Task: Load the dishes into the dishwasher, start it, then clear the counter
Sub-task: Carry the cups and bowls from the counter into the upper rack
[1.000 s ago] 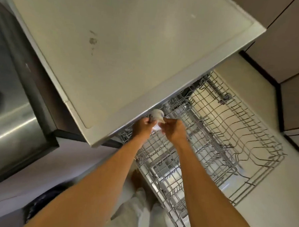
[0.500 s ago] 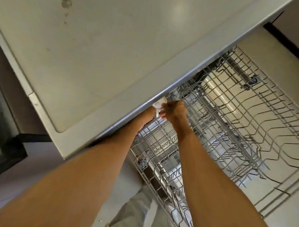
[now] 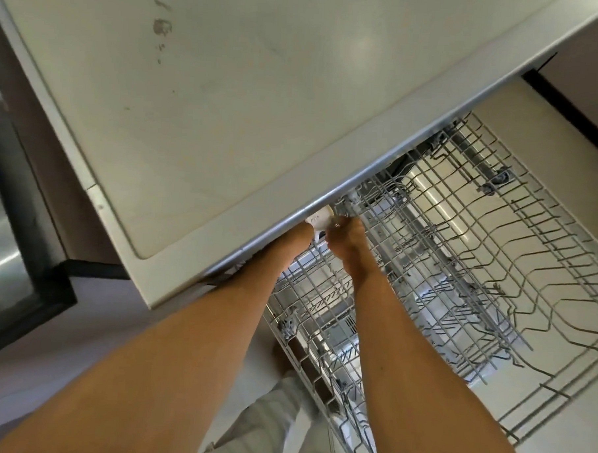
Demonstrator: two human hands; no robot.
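A small white cup (image 3: 320,218) is being held just under the front edge of the pale, stained surface (image 3: 227,120), above the pulled-out dishwasher rack (image 3: 495,252). It is being pinched by the right hand (image 3: 346,240); the grip of the left hand (image 3: 299,235), being hidden by that edge, cannot be told.

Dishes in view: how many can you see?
1: a small white cup at the edge of the counter, above the wire rack, between the left hand and the right hand. The counter may hide others.

Tiny print on the white cup (image 3: 320,217) cannot be read.
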